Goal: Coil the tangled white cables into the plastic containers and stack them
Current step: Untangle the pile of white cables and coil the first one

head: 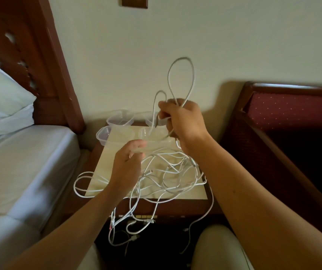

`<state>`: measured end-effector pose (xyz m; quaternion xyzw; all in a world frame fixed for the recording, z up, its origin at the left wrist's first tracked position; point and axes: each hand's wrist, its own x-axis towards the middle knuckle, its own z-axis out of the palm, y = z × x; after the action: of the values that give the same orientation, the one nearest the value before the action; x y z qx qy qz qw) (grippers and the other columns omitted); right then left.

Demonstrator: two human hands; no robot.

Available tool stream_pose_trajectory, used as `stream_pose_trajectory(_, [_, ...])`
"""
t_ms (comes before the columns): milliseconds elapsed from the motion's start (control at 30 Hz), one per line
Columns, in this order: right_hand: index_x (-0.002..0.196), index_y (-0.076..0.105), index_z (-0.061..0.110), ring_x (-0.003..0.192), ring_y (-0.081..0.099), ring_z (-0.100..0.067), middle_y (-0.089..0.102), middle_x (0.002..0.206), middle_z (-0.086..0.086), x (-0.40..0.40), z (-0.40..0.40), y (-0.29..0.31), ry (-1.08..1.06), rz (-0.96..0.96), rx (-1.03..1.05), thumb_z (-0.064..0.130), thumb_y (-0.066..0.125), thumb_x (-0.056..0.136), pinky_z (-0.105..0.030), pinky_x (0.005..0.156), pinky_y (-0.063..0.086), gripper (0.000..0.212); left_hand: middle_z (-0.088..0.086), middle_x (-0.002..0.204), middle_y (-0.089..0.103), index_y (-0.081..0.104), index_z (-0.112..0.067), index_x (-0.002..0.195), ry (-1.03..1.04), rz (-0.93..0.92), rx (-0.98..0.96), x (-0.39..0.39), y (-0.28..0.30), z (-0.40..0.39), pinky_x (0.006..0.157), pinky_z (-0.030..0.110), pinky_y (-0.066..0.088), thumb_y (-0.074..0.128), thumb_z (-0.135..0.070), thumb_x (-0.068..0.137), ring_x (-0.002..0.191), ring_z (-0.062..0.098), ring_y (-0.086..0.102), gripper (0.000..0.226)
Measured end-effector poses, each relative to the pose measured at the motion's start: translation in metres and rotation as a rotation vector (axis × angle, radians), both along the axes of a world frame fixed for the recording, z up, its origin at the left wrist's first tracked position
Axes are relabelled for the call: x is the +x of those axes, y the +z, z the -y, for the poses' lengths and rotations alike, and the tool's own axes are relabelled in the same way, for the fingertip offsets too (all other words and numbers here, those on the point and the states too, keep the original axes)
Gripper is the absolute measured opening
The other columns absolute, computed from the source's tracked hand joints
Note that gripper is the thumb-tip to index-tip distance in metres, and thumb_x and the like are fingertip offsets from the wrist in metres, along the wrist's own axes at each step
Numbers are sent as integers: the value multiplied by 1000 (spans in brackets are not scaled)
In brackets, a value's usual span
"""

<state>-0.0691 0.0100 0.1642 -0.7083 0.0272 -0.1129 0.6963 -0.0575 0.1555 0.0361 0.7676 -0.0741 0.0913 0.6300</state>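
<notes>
A tangle of white cables (168,172) lies on the small bedside table (105,162) and spills over its front edge. My right hand (183,121) is raised above the table and grips a white cable whose loops (181,75) stand up above the fist. My left hand (129,162) hovers over the left side of the tangle, fingers curled and blurred; whether it pinches a strand is unclear. Several clear plastic containers (120,117) stand at the table's back edge, partly hidden behind my right hand.
A bed with a white sheet (25,162) and a wooden headboard (29,45) is on the left. A dark wooden chair with red upholstery (292,112) stands on the right. Cable ends dangle before the table's dark front (132,227).
</notes>
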Motion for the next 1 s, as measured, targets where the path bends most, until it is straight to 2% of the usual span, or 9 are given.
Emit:
stream_pose_trajectory(133, [81,58,8,41,37,-11,60,68,-5,0,-5,8,52,20,313,10,60,99,-25,42,28,18,-13,110,75,68,-27,117,-245,-64,-48,-16,10,2,80,20,54,55,-16,77,96,8,71,43])
stream_pose_trajectory(233, [78,59,10,43,36,-12,58,67,-4,-1,-9,-5,48,-28,396,12,60,100,-27,47,26,21,-18,115,72,65,-31,123,-346,-116,103,-23,16,18,85,20,50,64,-13,91,99,-5,68,37])
stream_pose_trajectory(367, [76,57,9,43,31,-11,50,66,-6,-5,-3,-22,26,-93,523,13,58,101,-28,48,23,26,-14,92,72,65,-34,91,-270,-95,228,-28,28,45,67,14,44,66,-27,93,74,-9,66,7])
stream_pose_trajectory(467, [78,57,8,42,30,-10,54,65,-4,-8,9,-28,-13,-118,606,13,58,102,-24,44,26,24,-5,76,67,64,-19,81,-261,9,368,-25,28,51,64,24,41,59,-26,99,65,2,59,20])
stream_pose_trajectory(533, [79,58,8,42,30,-10,56,64,-4,-11,19,-29,-44,-124,612,13,59,101,-24,42,27,23,-6,75,64,63,-19,84,-209,46,384,-20,24,52,68,30,43,51,-27,103,67,7,60,24])
stream_pose_trajectory(667, [76,56,11,46,30,-11,57,61,-2,-14,34,-29,-105,-95,570,15,59,102,-26,46,23,26,-5,82,69,63,-18,95,-74,125,156,-14,16,49,69,23,49,55,-36,103,72,8,67,22])
stream_pose_trajectory(800, [70,54,12,45,31,-12,52,61,-2,-15,38,-30,-141,-58,532,15,59,102,-26,44,22,33,-6,81,70,68,-13,96,-25,324,237,-11,21,47,65,9,41,63,-23,100,70,-1,63,12])
stream_pose_trajectory(900, [69,53,12,44,31,-12,49,61,-4,-17,39,-29,-159,-25,476,15,58,102,-26,42,23,34,-5,90,72,72,-12,99,-19,291,240,-5,22,44,70,6,44,68,-12,94,81,-4,64,6])
stream_pose_trajectory(1000, [71,55,12,44,31,-14,49,65,-8,-16,37,-31,-177,-43,379,17,59,102,-27,42,25,32,-7,90,74,75,-14,98,0,292,206,1,22,43,73,4,44,71,-14,93,84,-6,65,6])
